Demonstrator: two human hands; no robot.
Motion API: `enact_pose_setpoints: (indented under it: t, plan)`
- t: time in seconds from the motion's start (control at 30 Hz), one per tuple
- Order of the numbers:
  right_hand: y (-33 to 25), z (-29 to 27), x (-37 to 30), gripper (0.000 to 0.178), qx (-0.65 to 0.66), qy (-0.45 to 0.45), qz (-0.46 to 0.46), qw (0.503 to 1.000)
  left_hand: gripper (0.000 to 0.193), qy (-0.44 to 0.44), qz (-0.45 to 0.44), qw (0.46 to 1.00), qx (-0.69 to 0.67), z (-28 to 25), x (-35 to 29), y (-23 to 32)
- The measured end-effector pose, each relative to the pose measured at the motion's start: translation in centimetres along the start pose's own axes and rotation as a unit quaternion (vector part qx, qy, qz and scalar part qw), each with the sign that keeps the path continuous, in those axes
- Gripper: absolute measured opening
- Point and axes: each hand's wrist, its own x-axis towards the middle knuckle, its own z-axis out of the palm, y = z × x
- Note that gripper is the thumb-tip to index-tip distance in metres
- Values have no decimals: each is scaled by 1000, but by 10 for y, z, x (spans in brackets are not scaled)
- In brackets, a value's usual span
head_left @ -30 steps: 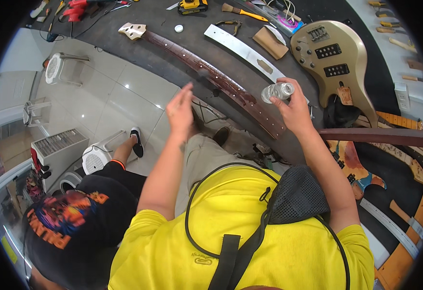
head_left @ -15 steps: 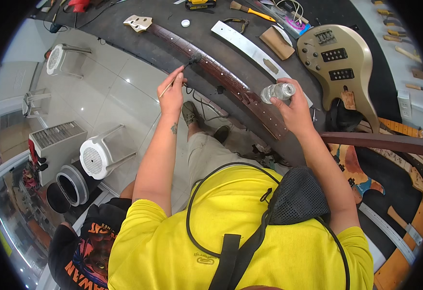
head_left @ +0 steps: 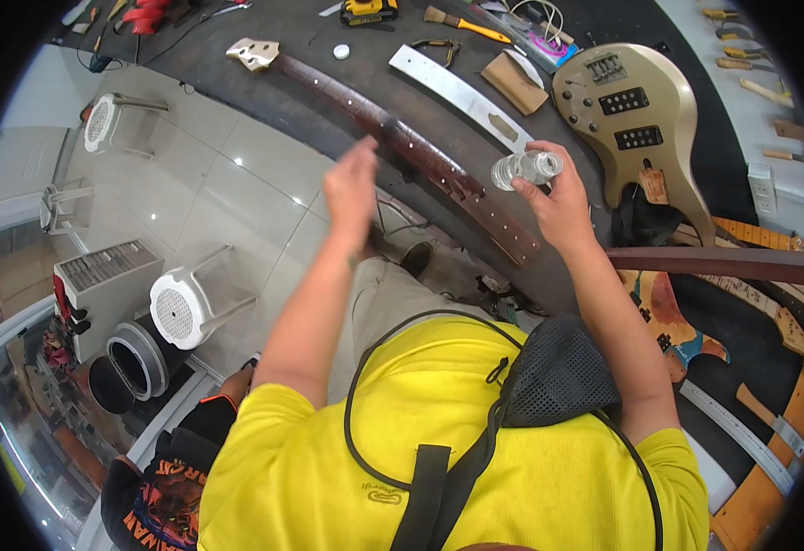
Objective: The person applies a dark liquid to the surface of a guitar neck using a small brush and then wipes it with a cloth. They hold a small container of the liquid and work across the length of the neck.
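My right hand [head_left: 558, 197] grips a small clear bottle [head_left: 526, 168], tipped on its side above a dark wooden guitar neck [head_left: 420, 151] that lies along the dark workbench [head_left: 328, 101]. My left hand [head_left: 351, 188] hovers, blurred, with flat fingers just left of the neck's middle and holds nothing. A pale headstock [head_left: 253, 52] ends the neck at the far left. A small white cap [head_left: 340, 51] lies on the bench beyond the neck.
A gold bass guitar body [head_left: 641, 119] lies at the right, beside a long metal straightedge [head_left: 462, 96] and a tan block [head_left: 514, 83]. A brush [head_left: 462, 23] and a tape measure [head_left: 370, 11] lie farther back. White stools [head_left: 191, 308] stand on the tiled floor. Another person [head_left: 172, 477] crouches lower left.
My left hand has swung from the neck's left part toward its middle, nearer the bottle. The view has shifted, and the crouching person now sits lower in the picture.
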Motion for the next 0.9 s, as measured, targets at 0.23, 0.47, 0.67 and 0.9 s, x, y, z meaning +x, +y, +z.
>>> enact_pose_setpoints:
  t: [0.23, 0.47, 0.67, 0.9]
  plan:
    - [3, -17, -2, 48, -12, 37, 6, 999, 27, -85, 17, 996, -11, 40, -72, 0]
    - [10, -18, -12, 45, 46, 85, 54, 994, 33, -82, -15, 996, -9, 36, -51, -1]
    - [14, -25, -14, 45, -1, 105, 64, 992, 27, -185, 105, 977, -24, 69, -99, 1]
    - [7, -28, -13, 46, 21, 111, 76, 991, 29, -127, 0, 991, -38, 34, -74, 9]
